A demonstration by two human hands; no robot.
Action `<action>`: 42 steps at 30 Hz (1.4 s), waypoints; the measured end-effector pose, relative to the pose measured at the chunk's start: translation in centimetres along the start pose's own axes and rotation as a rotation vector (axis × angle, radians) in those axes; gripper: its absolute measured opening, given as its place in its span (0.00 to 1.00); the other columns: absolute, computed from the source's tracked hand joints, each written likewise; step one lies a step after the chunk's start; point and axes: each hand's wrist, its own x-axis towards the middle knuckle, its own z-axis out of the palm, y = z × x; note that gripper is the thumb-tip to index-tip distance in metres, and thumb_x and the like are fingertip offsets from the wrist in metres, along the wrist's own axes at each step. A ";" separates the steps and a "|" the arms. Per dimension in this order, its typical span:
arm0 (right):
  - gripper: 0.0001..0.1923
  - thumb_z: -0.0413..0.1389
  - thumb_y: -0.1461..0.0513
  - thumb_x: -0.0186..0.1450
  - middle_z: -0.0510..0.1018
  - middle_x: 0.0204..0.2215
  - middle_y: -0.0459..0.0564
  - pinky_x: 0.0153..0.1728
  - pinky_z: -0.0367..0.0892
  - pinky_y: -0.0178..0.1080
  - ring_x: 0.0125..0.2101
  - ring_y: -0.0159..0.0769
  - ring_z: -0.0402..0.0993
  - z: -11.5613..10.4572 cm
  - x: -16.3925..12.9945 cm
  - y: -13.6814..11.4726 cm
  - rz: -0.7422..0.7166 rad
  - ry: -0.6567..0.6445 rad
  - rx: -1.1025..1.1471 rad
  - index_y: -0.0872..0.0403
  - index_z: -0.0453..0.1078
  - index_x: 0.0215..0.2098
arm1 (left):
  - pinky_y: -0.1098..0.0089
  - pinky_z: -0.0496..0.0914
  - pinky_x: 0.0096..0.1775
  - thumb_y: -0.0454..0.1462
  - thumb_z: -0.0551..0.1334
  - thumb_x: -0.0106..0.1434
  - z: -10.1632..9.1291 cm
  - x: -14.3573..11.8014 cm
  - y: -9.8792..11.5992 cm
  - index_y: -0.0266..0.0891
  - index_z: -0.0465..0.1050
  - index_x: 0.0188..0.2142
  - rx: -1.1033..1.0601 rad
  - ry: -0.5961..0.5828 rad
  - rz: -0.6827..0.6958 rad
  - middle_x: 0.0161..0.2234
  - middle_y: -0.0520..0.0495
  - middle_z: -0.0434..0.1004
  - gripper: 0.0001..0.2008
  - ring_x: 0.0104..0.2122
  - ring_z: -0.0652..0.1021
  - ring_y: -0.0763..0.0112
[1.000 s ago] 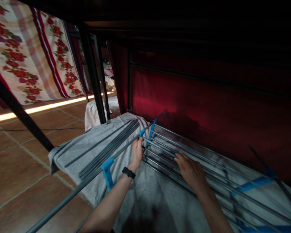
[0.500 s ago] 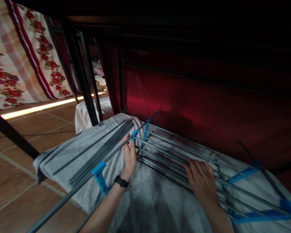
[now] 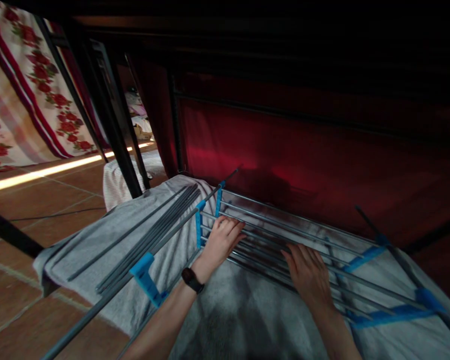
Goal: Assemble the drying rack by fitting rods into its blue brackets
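Note:
A partly assembled drying rack (image 3: pixel 270 235) of thin metal rods and blue plastic end pieces lies on a grey blanket. My left hand (image 3: pixel 223 237), a black watch on its wrist, is curled over the rods near the left blue end piece (image 3: pixel 198 227). Farther right, my right hand (image 3: pixel 309 270) bends its fingers over the same rods, thumb apart. The undersides of both hands are hidden. A long grey tube (image 3: pixel 176 232) runs through the left blue pieces, one of which (image 3: pixel 146 280) sticks out toward me.
Several loose grey tubes (image 3: pixel 150 240) lie on the grey blanket (image 3: pixel 97 250) at left. Dark metal posts (image 3: pixel 114 125) and a low dark frame overhead surround the spot. A red cloth (image 3: pixel 285 150) hangs behind. Tiled floor (image 3: pixel 15 280) shows at left.
My left hand has let go of the joint on the long tube and moved right onto the rods. The right hand stays on the rods. The view has shifted slightly right.

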 end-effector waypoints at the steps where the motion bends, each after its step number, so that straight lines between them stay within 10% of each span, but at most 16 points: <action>1: 0.12 0.50 0.57 0.73 0.79 0.35 0.52 0.42 0.61 0.42 0.37 0.40 0.73 0.0 0.0 0.1 -0.004 -0.007 -0.003 0.55 0.71 0.46 | 0.58 0.65 0.52 0.40 0.56 0.72 0.0 0.3 -0.1 0.39 0.68 0.53 0.006 -0.038 0.037 0.42 0.44 0.77 0.12 0.43 0.75 0.63; 7: 0.12 0.49 0.57 0.73 0.78 0.34 0.51 0.40 0.61 0.42 0.35 0.39 0.73 0.0 0.3 0.7 -0.041 -0.060 -0.021 0.54 0.72 0.44 | 0.63 0.63 0.38 0.45 0.55 0.72 0.4 1.5 -0.1 0.39 0.71 0.45 0.108 -0.137 0.141 0.34 0.47 0.74 0.14 0.35 0.72 0.65; 33: 0.13 0.49 0.56 0.73 0.79 0.36 0.51 0.43 0.59 0.41 0.35 0.37 0.72 -0.1 0.2 0.9 -0.089 -0.071 -0.020 0.54 0.72 0.47 | 0.63 0.59 0.36 0.50 0.52 0.72 0.9 2.0 -0.1 0.39 0.71 0.34 0.151 -0.168 0.141 0.31 0.46 0.71 0.19 0.33 0.71 0.64; 42: 0.17 0.50 0.58 0.72 0.78 0.46 0.54 0.56 0.54 0.49 0.46 0.40 0.72 -2.3 -4.6 3.5 0.228 -0.020 -0.081 0.54 0.67 0.57 | 0.63 0.61 0.36 0.48 0.56 0.71 0.7 2.1 -1.7 0.42 0.71 0.34 0.038 -0.106 0.176 0.30 0.47 0.73 0.14 0.32 0.72 0.62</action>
